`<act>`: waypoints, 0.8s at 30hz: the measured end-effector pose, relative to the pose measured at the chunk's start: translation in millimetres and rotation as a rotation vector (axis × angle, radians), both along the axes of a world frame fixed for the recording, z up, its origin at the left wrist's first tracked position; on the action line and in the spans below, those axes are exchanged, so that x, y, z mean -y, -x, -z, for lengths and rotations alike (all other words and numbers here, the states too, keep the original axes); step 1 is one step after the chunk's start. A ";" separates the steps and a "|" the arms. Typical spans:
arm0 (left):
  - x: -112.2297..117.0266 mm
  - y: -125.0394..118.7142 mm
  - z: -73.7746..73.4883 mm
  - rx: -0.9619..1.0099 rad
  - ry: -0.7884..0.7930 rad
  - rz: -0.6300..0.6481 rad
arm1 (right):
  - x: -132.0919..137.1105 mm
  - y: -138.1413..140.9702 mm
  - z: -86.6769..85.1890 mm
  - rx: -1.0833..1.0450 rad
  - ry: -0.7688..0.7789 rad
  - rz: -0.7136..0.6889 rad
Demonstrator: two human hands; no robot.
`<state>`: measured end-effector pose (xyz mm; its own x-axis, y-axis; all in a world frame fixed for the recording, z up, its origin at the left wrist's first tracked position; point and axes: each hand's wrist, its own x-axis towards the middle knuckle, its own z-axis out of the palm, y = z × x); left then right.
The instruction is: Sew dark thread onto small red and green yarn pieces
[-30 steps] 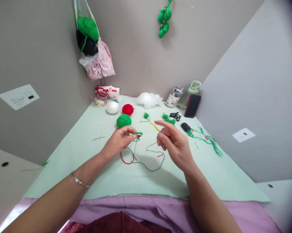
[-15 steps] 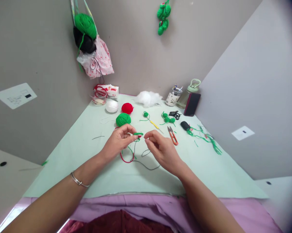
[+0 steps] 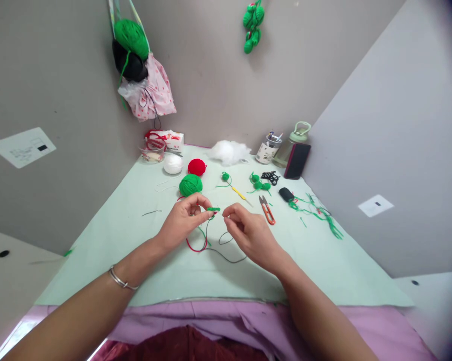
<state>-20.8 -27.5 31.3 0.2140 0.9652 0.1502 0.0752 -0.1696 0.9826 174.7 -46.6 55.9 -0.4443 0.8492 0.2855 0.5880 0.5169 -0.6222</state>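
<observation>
My left hand (image 3: pixel 183 219) pinches a small green and red crocheted piece (image 3: pixel 212 209) above the pale green table cover (image 3: pixel 143 260). My right hand (image 3: pixel 248 234) is closed in a pinch just right of that piece, on something too thin to name, perhaps a needle or thread. Dark, red and green yarn strands (image 3: pixel 218 248) trail from the piece down onto the cover between my hands. Red-handled snips (image 3: pixel 267 209) lie just right of my right hand.
Behind my hands lie a green yarn ball (image 3: pixel 190 184), a red one (image 3: pixel 197 167), a white one (image 3: pixel 173 164), white stuffing (image 3: pixel 229 152), a yellow crochet hook (image 3: pixel 239 193), green crocheted bits (image 3: pixel 261 184), a cup (image 3: pixel 267 150), a bottle (image 3: pixel 292 144), a phone (image 3: pixel 297 162). Bags hang on the wall (image 3: pixel 143 75).
My right hand has moved left from an open pose, closing into a pinch next to the crocheted piece. The snips it covered now show. My left hand has stayed put.
</observation>
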 end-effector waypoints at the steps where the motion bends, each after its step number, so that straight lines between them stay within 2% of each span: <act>1: 0.2 -0.4 1.1 -0.021 -0.027 -0.013 | 0.1 0.4 0.1 0.007 0.001 0.002; 9: 7.5 -7.9 0.9 -0.096 -0.191 -0.127 | 1.6 8.1 8.2 -0.018 -0.050 0.064; 14: 9.0 -9.2 8.2 -0.112 -0.335 -0.138 | 0.3 12.7 14.1 -0.078 -0.061 0.093; 18: 7.4 -6.6 9.7 -0.131 -0.382 -0.139 | -0.3 11.6 11.1 -0.210 0.082 0.067; 21: 6.2 -4.8 6.4 -0.106 -0.325 -0.183 | 0.4 11.4 8.4 -0.338 0.217 0.013; 24: 6.3 -5.2 4.0 -0.080 -0.274 -0.161 | 0.1 13.7 8.5 -0.419 0.264 -0.013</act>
